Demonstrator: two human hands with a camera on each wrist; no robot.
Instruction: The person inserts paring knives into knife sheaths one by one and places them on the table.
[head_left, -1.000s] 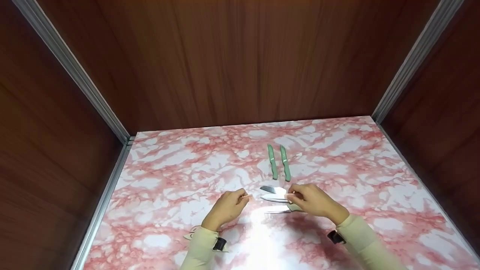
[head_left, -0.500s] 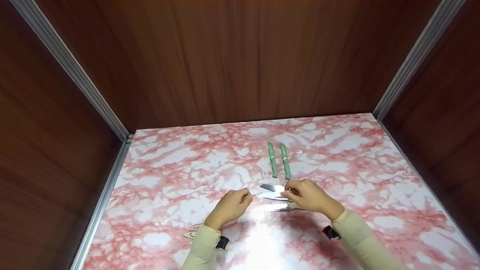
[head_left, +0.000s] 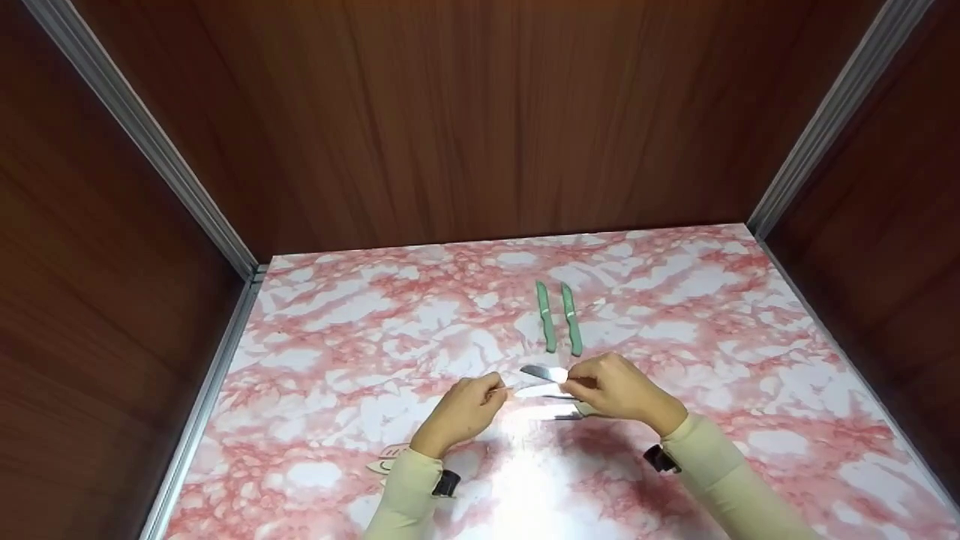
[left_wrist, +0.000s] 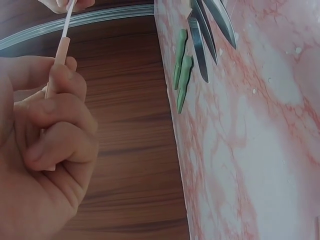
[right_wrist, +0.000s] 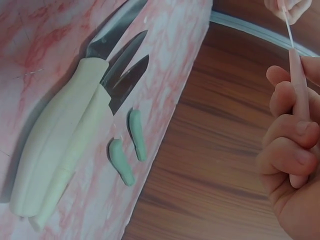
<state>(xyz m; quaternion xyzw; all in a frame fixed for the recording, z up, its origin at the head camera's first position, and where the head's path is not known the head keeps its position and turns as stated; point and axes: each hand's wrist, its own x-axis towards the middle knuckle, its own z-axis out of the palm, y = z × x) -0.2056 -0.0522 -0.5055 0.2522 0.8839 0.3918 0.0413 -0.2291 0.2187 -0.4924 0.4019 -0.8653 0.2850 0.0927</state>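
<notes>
Between both hands stretches a pink knife, its thin pale blade (right_wrist: 289, 31) seen edge-on. My right hand (head_left: 621, 391) grips its pink handle (right_wrist: 299, 92) with curled fingers. A slim pink sheath (left_wrist: 62, 51) is held by my left hand (head_left: 461, 411), pinched between thumb and fingers; the blade meets its end. How far the blade sits inside is hidden. Beneath and beside the right hand lie several knives with cream handles (right_wrist: 60, 130), their bare steel blades (head_left: 544, 373) pointing left. Two green knives (head_left: 546, 316) lie side by side beyond them.
Flat pink and cream slotted pieces (head_left: 381, 466) lie partly under the left forearm. The pink-and-white marbled table (head_left: 337, 360) is enclosed by dark wood panels (head_left: 480, 135) with metal corner strips (head_left: 150, 112). Bright glare covers the table's front middle.
My left hand has moved slightly right with the sheath, and my right hand slightly left, so the two are closer together. The knives on the table have stayed put.
</notes>
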